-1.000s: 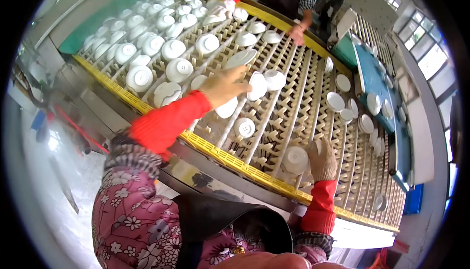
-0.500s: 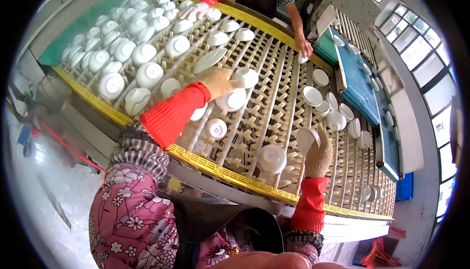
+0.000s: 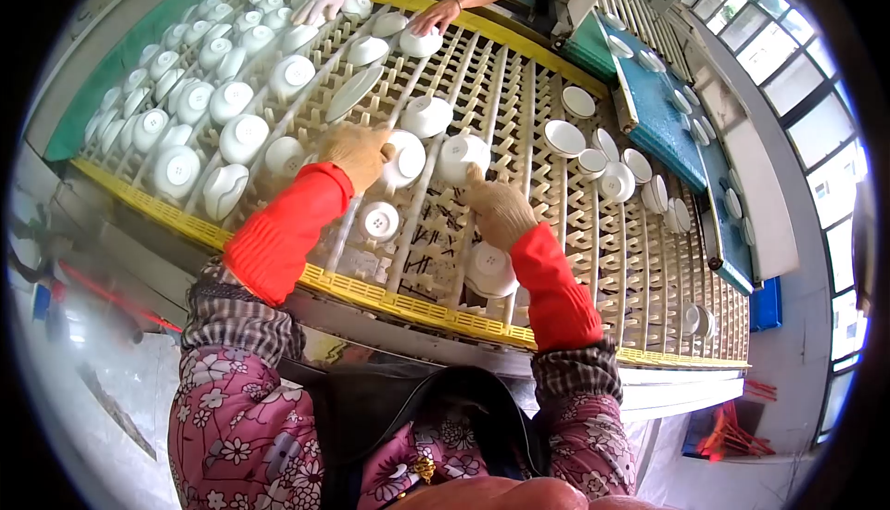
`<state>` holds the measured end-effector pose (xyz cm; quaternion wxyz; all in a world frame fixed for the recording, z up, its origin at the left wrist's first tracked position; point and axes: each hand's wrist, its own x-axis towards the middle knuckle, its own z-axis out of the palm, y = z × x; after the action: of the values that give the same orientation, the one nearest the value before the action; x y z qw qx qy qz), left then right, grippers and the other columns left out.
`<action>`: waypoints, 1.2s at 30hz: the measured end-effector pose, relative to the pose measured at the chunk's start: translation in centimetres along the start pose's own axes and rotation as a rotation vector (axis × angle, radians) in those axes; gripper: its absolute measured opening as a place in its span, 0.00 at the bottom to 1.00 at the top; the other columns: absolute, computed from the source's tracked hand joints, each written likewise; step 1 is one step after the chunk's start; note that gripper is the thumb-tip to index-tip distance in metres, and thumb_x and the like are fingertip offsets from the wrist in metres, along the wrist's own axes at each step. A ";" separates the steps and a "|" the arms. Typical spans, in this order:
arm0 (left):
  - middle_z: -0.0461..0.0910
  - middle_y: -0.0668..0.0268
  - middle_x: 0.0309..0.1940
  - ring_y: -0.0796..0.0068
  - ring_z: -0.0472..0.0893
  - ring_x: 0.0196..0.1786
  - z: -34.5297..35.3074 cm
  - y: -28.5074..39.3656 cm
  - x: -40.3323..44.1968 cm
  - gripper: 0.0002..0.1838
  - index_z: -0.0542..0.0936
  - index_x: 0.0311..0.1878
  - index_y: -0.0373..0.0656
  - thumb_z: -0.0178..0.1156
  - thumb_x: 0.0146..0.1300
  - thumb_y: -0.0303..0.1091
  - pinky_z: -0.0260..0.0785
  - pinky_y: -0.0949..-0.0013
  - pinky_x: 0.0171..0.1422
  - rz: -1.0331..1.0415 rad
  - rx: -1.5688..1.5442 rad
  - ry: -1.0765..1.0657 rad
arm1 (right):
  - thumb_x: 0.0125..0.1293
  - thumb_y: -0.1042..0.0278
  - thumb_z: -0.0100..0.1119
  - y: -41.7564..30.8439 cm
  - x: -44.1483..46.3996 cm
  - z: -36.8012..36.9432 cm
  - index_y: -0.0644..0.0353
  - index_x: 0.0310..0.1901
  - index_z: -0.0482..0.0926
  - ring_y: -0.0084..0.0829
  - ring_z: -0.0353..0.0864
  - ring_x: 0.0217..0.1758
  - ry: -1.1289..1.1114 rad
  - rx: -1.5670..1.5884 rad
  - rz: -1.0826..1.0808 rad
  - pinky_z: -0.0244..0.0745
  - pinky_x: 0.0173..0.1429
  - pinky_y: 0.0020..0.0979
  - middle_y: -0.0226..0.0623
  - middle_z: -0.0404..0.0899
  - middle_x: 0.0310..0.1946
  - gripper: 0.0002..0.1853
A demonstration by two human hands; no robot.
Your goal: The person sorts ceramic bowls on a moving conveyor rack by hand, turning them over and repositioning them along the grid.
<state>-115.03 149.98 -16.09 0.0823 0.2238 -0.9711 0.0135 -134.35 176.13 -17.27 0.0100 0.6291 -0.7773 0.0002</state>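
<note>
White bowls lie bottom-up on a belt of pale pegs and rods. My left hand, in a tan glove with a red cuff, has its fingers curled at the left rim of an upturned bowl. With fingertips at its lower edge, my right hand, gloved alike, grips another upturned bowl. Just above and between these two sits a third bowl. A smaller bowl rests below my left hand. Partly behind my right wrist is a larger upturned bowl.
Across the belt, a co-worker's bare hand touches a bowl; their gloved hand is farther left. Rows of bowls crowd the left side. Several bowls stand tilted at right, beside a blue belt. Yellow edging runs along the near side.
My left hand has let go of a bowl, now on the pegs, and drawn back left. My right hand has brought its bowl leftward onto the belt. The co-worker's bare hand has moved left.
</note>
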 end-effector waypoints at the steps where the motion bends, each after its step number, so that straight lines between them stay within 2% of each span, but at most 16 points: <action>1: 0.94 0.57 0.49 0.52 0.93 0.52 0.4 0.0 -0.3 0.22 0.87 0.71 0.50 0.63 0.79 0.42 0.84 0.47 0.60 -0.021 -0.015 0.018 | 0.76 0.74 0.63 0.2 -1.5 -0.1 0.53 0.69 0.85 0.55 0.90 0.59 0.065 0.148 -0.025 0.82 0.70 0.57 0.50 0.89 0.56 0.22; 4: 0.93 0.49 0.59 0.45 0.92 0.61 0.1 1.8 -0.5 0.29 0.86 0.72 0.46 0.65 0.80 0.57 0.83 0.44 0.69 -0.116 -0.125 0.024 | 0.78 0.70 0.59 -0.5 -7.1 -1.7 0.53 0.61 0.91 0.56 0.93 0.51 0.257 0.391 0.035 0.87 0.68 0.52 0.47 0.91 0.50 0.16; 5: 0.93 0.48 0.61 0.43 0.91 0.63 -0.3 2.8 -0.6 0.32 0.86 0.72 0.46 0.66 0.79 0.61 0.82 0.44 0.71 -0.165 -0.179 0.028 | 0.80 0.66 0.61 0.5 -9.2 -0.6 0.54 0.62 0.90 0.54 0.93 0.50 0.287 0.340 0.055 0.86 0.63 0.52 0.47 0.91 0.55 0.16; 7: 0.91 0.43 0.66 0.38 0.89 0.69 0.1 3.8 0.4 0.44 0.84 0.75 0.43 0.70 0.71 0.71 0.79 0.44 0.76 -0.273 -0.351 -0.002 | 0.78 0.67 0.63 0.3 -13.2 -2.1 0.55 0.66 0.89 0.56 0.91 0.58 0.099 0.401 0.192 0.86 0.66 0.54 0.50 0.91 0.57 0.18; 10: 0.91 0.44 0.64 0.41 0.89 0.68 -1.7 4.5 1.6 0.46 0.83 0.76 0.41 0.72 0.69 0.69 0.79 0.46 0.74 -0.416 -0.517 -0.079 | 0.78 0.64 0.66 -0.4 -19.4 -1.0 0.54 0.72 0.87 0.57 0.90 0.69 0.171 0.366 0.241 0.85 0.73 0.52 0.53 0.90 0.67 0.23; 11: 0.92 0.46 0.63 0.44 0.90 0.67 -2.3 5.1 1.7 0.44 0.84 0.74 0.40 0.74 0.66 0.67 0.80 0.50 0.72 -0.434 -0.638 -0.071 | 0.78 0.60 0.69 -1.7 -20.5 -3.2 0.53 0.74 0.87 0.57 0.89 0.73 0.018 0.432 0.341 0.84 0.78 0.51 0.54 0.89 0.71 0.26; 15: 0.93 0.45 0.61 0.41 0.90 0.64 0.3 7.0 3.4 0.37 0.92 0.62 0.38 0.73 0.68 0.66 0.78 0.52 0.70 -0.401 -0.994 0.095 | 0.79 0.54 0.68 -2.1 -21.0 -3.8 0.58 0.70 0.88 0.52 0.96 0.57 0.091 0.691 0.415 0.88 0.65 0.48 0.54 0.94 0.56 0.25; 17: 0.93 0.46 0.62 0.42 0.90 0.66 0.5 6.2 4.3 0.35 0.90 0.70 0.46 0.69 0.73 0.64 0.80 0.50 0.72 -0.286 -0.738 0.188 | 0.81 0.53 0.63 -1.1 -20.9 -2.7 0.59 0.67 0.89 0.52 0.97 0.47 0.191 0.681 0.358 0.90 0.56 0.47 0.52 0.95 0.46 0.23; 19: 0.92 0.47 0.64 0.44 0.90 0.67 2.8 2.5 5.3 0.36 0.86 0.77 0.51 0.69 0.75 0.63 0.82 0.48 0.73 -0.237 -0.522 0.185 | 0.81 0.53 0.62 -0.2 -21.1 -1.3 0.56 0.65 0.90 0.54 0.96 0.47 0.265 0.698 0.314 0.90 0.54 0.49 0.53 0.94 0.45 0.22; 22: 0.92 0.42 0.58 0.36 0.89 0.62 0.3 3.5 2.9 0.38 0.88 0.71 0.41 0.70 0.75 0.66 0.79 0.41 0.73 -0.419 -0.246 0.268 | 0.80 0.54 0.63 0.2 -21.1 -0.9 0.55 0.65 0.91 0.57 0.95 0.49 0.272 0.562 0.235 0.89 0.57 0.52 0.53 0.94 0.47 0.21; 24: 0.92 0.47 0.61 0.40 0.89 0.63 -1.2 4.7 2.5 0.37 0.88 0.70 0.40 0.77 0.70 0.60 0.79 0.43 0.73 -0.325 -0.159 0.237 | 0.79 0.55 0.65 0.1 -20.9 -0.8 0.55 0.64 0.91 0.56 0.94 0.51 0.252 0.518 0.221 0.88 0.59 0.53 0.51 0.94 0.49 0.21; 27: 0.92 0.54 0.58 0.48 0.88 0.63 -2.1 9.8 1.9 0.37 0.89 0.70 0.44 0.82 0.65 0.57 0.74 0.48 0.77 -0.078 0.016 0.322 | 0.77 0.54 0.68 -0.8 -20.5 -2.3 0.56 0.64 0.91 0.54 0.95 0.52 0.138 0.518 0.333 0.88 0.60 0.51 0.49 0.94 0.52 0.21; 28: 0.92 0.55 0.57 0.50 0.87 0.62 -1.8 12.5 2.6 0.37 0.89 0.68 0.42 0.83 0.64 0.59 0.75 0.49 0.75 -0.019 0.065 0.358 | 0.77 0.47 0.69 -0.7 -20.9 -1.7 0.52 0.59 0.93 0.46 0.95 0.57 0.213 0.553 0.254 0.90 0.58 0.51 0.41 0.93 0.56 0.21; 31: 0.90 0.56 0.61 0.54 0.86 0.66 -1.1 19.6 5.7 0.41 0.87 0.70 0.41 0.81 0.66 0.64 0.73 0.50 0.78 0.145 -0.074 0.402 | 0.78 0.46 0.67 -1.6 -21.2 -3.7 0.50 0.60 0.92 0.49 0.95 0.56 0.023 0.548 0.257 0.82 0.68 0.53 0.42 0.93 0.53 0.21; 32: 0.89 0.55 0.65 0.53 0.85 0.68 -3.5 22.6 6.4 0.41 0.86 0.71 0.41 0.80 0.67 0.64 0.71 0.51 0.81 0.099 -0.122 0.182 | 0.78 0.48 0.67 -1.7 -21.8 -3.6 0.53 0.60 0.92 0.52 0.95 0.55 0.062 0.522 0.193 0.78 0.73 0.56 0.43 0.93 0.51 0.21; 36: 0.89 0.56 0.66 0.57 0.83 0.74 -1.4 29.2 12.9 0.41 0.87 0.70 0.42 0.78 0.68 0.67 0.71 0.53 0.83 0.100 -0.026 0.144 | 0.80 0.51 0.64 0.4 -25.7 -4.2 0.54 0.62 0.90 0.53 0.94 0.55 0.208 0.753 0.055 0.85 0.65 0.52 0.43 0.94 0.52 0.20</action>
<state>-138.97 170.73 -12.23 0.1539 0.1725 -0.9727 0.0208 -129.30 201.44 -13.44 -0.1427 0.5644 -0.7342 0.3494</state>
